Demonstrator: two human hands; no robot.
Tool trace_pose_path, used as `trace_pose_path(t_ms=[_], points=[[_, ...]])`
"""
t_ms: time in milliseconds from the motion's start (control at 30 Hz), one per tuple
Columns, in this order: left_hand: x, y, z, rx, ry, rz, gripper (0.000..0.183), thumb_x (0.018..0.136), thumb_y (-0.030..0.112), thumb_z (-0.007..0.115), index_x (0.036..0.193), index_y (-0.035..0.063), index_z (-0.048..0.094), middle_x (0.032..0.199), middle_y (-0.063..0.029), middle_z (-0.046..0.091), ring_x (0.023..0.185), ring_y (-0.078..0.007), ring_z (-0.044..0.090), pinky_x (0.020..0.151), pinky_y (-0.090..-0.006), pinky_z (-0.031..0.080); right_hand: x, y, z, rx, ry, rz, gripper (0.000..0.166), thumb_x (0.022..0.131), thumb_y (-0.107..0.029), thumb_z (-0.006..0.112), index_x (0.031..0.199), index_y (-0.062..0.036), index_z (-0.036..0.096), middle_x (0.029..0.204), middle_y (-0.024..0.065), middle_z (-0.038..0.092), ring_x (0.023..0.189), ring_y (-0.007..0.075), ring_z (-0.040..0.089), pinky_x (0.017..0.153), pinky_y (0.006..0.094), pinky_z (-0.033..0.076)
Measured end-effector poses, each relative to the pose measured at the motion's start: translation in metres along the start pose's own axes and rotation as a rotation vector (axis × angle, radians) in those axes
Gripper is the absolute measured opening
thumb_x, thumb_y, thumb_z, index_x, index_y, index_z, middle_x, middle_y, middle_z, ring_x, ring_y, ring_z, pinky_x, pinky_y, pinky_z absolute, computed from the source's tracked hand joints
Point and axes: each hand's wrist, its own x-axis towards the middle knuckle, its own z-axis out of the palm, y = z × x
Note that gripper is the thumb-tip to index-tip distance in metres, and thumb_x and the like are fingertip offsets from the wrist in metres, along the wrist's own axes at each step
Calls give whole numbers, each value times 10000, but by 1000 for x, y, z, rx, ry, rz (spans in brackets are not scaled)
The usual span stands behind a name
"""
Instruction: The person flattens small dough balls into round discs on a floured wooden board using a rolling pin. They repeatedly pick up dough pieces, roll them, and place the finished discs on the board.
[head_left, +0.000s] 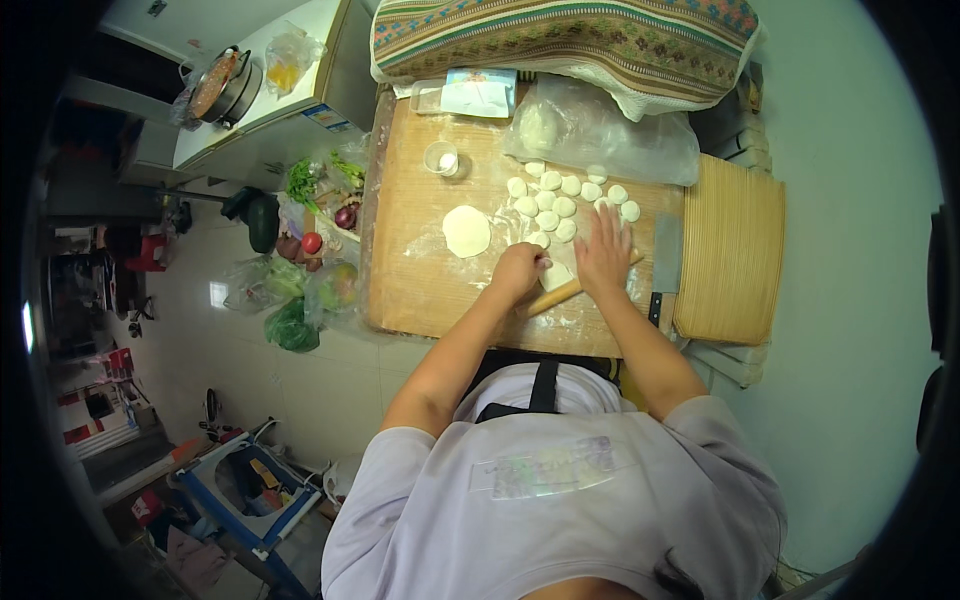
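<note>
My left hand (517, 274) pinches the edge of a small flattened dough piece (556, 276) on the floured wooden board (420, 292). A wooden rolling pin (553, 298) lies slantwise against the near side of that dough. Flat across the pin rests my right hand (604, 251), palm down, its fingers stretched forward and not curled round the wood. Its fingertips reach the small pressed dough discs (547, 202), several of which are scattered on flour beyond both hands. A rolled-out dough round (466, 232) lies apart, to the left of my left hand.
A cleaver (666, 255) lies at the board's right edge, beside a yellow slatted mat (731, 251). A clear cup (441, 159) stands at the upper left. Behind the discs, a plastic bag (600, 131) covers pale dough. Vegetables, including a tomato (311, 242), are left of the board.
</note>
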Motion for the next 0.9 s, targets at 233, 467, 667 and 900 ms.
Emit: trace_pose_path(t_ms=[233,467,667,900], points=[[7,36,-11,184,-250,-73,254,892,266,764,920,18,719,896,-200,731,862,-385,695,771,-456,541,9,-3,-3,-11,7,61,684,985,-320,593,1552,-7,372,1661,169,315,1564,330,226,1273,539,119],[-7,6,-7,-77,-1,-178,265,893,276,760,941,20,713,947,-198,732,895,-385,696,787,-466,541,-45,10,-14,-101,-138,44,689,984,-342,607,1545,-8,386,1648,178,338,1565,319,230,1275,529,126],[-2,24,3,202,-127,-62,265,888,273,757,969,25,711,951,-207,730,899,-398,694,809,-460,548,17,-8,0,-25,37,27,665,985,-328,608,1546,-35,406,1636,190,354,1558,333,248,1271,533,136],[-12,1,-10,-3,-127,-172,247,884,252,747,929,11,717,906,-217,725,854,-403,695,784,-463,547,-57,8,-10,-111,-135,25,665,1027,-364,532,1576,-35,354,1646,202,331,1567,318,228,1281,520,109]])
